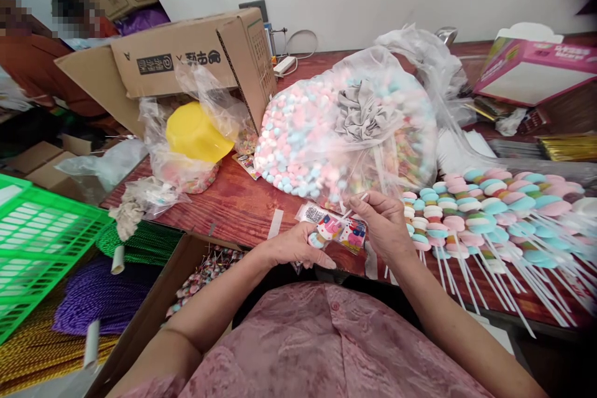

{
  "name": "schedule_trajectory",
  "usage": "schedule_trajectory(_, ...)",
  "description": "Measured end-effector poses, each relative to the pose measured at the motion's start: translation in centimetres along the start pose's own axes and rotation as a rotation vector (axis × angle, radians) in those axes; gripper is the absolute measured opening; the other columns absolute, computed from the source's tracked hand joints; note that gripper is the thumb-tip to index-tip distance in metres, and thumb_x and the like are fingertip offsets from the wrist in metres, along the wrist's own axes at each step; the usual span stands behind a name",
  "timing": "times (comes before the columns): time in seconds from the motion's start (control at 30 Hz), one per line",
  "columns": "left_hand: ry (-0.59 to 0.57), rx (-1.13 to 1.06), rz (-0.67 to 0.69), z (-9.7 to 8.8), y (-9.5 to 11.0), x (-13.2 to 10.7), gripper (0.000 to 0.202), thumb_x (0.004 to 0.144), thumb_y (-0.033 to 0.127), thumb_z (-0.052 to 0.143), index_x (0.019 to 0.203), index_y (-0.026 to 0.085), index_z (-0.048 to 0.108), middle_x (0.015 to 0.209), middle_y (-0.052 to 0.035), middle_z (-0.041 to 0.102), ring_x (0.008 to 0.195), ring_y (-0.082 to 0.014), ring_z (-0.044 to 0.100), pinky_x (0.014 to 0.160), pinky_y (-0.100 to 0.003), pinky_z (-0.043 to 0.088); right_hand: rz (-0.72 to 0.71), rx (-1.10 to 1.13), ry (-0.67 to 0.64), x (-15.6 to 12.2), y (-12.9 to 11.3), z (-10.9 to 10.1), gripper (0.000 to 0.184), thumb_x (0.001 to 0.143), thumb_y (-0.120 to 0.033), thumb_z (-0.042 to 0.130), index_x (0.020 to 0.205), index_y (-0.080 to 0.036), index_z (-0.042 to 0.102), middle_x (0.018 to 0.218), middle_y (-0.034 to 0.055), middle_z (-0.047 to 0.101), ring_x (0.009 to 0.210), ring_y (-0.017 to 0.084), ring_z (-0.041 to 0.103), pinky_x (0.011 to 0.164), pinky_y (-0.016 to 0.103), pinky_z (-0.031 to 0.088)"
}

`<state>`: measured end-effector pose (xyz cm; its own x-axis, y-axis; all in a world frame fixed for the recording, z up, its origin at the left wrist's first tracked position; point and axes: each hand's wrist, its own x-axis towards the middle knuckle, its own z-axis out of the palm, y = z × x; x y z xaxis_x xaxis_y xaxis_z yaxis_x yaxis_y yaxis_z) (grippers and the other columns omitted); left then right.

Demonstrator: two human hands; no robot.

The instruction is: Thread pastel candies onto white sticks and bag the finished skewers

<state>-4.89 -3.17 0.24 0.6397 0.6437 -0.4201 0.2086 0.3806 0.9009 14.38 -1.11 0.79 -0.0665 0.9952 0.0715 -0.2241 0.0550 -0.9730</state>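
My left hand [298, 247] is closed around a marshmallow candy skewer [321, 234] whose pastel pieces show at my fingertips. My right hand [385, 224] pinches the skewer's white stick near its upper end. Both hands hover at the front edge of the red-brown table [242, 205], just above small printed wrapper bags [336, 224]. A heap of finished marshmallow skewers [489, 211] with white sticks lies right of my right hand. A large clear bag of pink, blue and white marshmallows [326, 130] sits just behind my hands.
A yellow bowl [196, 134] rests in a clear bag of candy at the left, before an open cardboard box [186, 62]. A green crate [41, 242], spools of cord and a box of wrapped candies [205, 270] stand lower left. A pink box [532, 68] is far right. Another person sits far left.
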Motion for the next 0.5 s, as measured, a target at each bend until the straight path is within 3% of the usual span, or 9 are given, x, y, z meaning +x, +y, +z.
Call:
schedule_trajectory(0.27,0.031,0.039,0.045,0.2,-0.2,0.4,0.044,0.068,0.039,0.082,0.098,0.016,0.059,0.056,0.0098,0.050,0.041,-0.0048,0.045,0.042,-0.017,0.036,0.013,-0.134,-0.097,-1.6,1.3,1.9,0.035,0.079,-0.046,0.071,0.060,-0.018,0.062,0.057,-0.0022,0.057,0.056,0.011,0.048,0.055,0.023,0.041)
schedule_trajectory(0.4,0.047,-0.073,0.142,0.0,0.8,0.0,0.049,0.070,0.045,0.081,0.104,0.014,0.063,0.073,0.0019,0.062,0.057,-0.0062,0.053,0.053,-0.017,0.040,0.023,-0.074,-0.055,-1.0,1.2,1.1,0.033,0.078,-0.044,0.072,0.060,-0.018,0.063,0.059,-0.0018,0.060,0.057,0.011,0.050,0.057,0.023,0.041)
schedule_trajectory(0.5,0.138,-0.125,0.168,0.1,1.1,-0.3,0.048,0.074,0.050,0.076,0.105,0.013,0.069,0.080,-0.0018,0.065,0.060,-0.0061,0.053,0.055,-0.017,0.040,0.011,-0.048,0.000,-0.6,0.9,0.6,0.033,0.077,-0.044,0.074,0.060,-0.018,0.063,0.059,-0.0022,0.058,0.056,0.011,0.048,0.056,0.023,0.039)
